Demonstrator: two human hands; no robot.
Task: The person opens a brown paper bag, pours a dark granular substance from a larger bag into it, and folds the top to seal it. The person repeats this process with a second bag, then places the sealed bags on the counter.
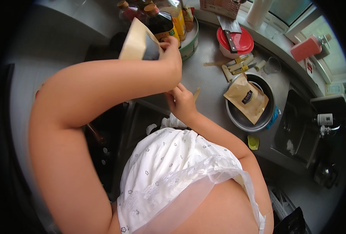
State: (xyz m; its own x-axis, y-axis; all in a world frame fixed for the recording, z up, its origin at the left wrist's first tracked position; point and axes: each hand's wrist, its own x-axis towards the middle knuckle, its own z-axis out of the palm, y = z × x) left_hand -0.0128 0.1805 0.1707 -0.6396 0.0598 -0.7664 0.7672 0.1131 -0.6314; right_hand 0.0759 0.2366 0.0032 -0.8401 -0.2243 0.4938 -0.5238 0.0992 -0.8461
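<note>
My left hand (171,49) is raised at the upper middle, its fingers closed on the edge of a kraft paper pouch (133,42) that has a dark patch. Just behind the pouch stand a bottle of dark liquid (161,25) and other bottles on a round green-rimmed tray (190,51). Lower down, my right hand (182,102) is by the left wrist, over the worktop's front edge. Its fingers are curled and their tips partly hidden, so what they hold cannot be told. Another kraft paper pouch (247,98) with a dark label lies across a metal bowl (231,117).
A cleaver (230,38) rests on a red-lidded container (244,39). Yellow-handled peelers (240,69) and peelings lie near a clear cup (272,65). A sink (296,122) is at the right; a dark hob (111,152) is at the lower left. A pink pump bottle (306,48) stands by the window.
</note>
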